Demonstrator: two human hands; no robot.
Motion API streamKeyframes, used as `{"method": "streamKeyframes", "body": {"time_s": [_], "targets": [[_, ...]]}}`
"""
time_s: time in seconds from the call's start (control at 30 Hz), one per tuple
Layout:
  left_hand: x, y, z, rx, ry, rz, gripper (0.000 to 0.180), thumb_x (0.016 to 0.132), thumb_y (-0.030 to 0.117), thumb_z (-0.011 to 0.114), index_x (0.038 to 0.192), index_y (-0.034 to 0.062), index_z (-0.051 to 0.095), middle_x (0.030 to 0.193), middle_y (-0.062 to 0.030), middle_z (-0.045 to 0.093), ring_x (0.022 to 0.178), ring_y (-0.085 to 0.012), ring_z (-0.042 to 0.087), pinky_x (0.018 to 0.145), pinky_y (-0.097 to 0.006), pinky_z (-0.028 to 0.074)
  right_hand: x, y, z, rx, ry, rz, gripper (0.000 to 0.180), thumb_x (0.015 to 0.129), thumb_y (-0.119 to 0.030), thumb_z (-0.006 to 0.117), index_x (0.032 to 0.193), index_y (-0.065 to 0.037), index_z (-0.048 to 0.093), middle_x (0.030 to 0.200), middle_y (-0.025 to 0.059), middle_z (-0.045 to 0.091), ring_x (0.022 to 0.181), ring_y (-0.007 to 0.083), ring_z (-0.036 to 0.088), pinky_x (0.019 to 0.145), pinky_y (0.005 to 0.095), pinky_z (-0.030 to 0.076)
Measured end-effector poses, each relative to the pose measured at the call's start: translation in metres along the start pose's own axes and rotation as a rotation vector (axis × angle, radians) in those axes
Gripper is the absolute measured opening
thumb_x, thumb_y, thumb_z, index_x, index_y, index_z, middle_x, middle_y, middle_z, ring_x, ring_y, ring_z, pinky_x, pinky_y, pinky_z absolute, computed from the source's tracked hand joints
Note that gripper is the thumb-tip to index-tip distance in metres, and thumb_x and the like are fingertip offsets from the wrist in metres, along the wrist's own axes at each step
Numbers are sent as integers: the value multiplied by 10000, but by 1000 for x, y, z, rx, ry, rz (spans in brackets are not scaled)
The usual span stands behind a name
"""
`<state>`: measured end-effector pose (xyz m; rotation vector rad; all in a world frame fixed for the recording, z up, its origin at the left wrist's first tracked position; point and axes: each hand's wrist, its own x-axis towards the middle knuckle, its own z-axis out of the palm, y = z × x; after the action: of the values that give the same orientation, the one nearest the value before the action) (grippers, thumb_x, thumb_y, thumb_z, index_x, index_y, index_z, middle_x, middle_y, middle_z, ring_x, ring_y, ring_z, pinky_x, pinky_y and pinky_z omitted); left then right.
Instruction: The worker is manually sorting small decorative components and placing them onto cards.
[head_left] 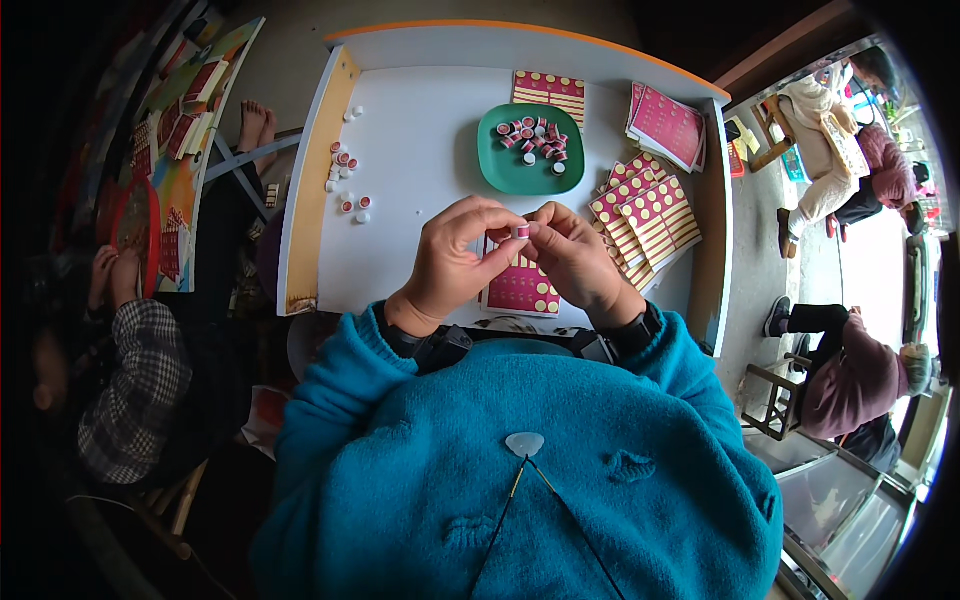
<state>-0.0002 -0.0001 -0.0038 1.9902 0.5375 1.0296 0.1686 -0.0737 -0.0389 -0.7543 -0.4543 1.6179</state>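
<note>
Between my two hands, above the tray, is a small white cylinder with a pink label band point(521, 231). My left hand point(450, 255) pinches it from the left with thumb and forefinger. From the right, my right hand point(580, 258) closes its thumb and fingertips against its side. Below them lies a pink and cream sticker sheet point(522, 287), partly covered by my hands. Just beyond, a green plate point(492, 172) holds several more small labelled cylinders point(535, 140), some with the white end up.
Loose small cylinders point(342, 160) lie at the tray's left side. Sticker sheets point(650, 215) fan out at the right, with a stack point(668, 128) behind. The white tray has raised walls point(530, 32). Another person's hands point(115, 275) work at the left; seated people point(850, 380) are at right.
</note>
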Motion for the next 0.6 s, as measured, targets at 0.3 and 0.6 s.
{"method": "streamKeyframes", "body": {"time_s": [0.3, 0.6], "targets": [[-5, -16, 4, 289, 27, 47, 221, 714, -34, 730, 913, 31, 656, 901, -88, 618, 831, -249, 619, 737, -349, 520, -10, -8, 22, -572, 25, -364, 131, 894, 29, 604, 885, -36, 490, 980, 78, 596, 853, 116, 558, 783, 262, 469], [-1, -6, 1, 350, 23, 165, 248, 682, -37, 733, 904, 54, 668, 892, -71, 598, 908, -262, 584, 791, -362, 498, -6, -3, 14, -473, 34, -333, 143, 889, 31, 608, 902, -43, 486, 1015, 82, 605, 912, 116, 557, 822, 261, 460]]}}
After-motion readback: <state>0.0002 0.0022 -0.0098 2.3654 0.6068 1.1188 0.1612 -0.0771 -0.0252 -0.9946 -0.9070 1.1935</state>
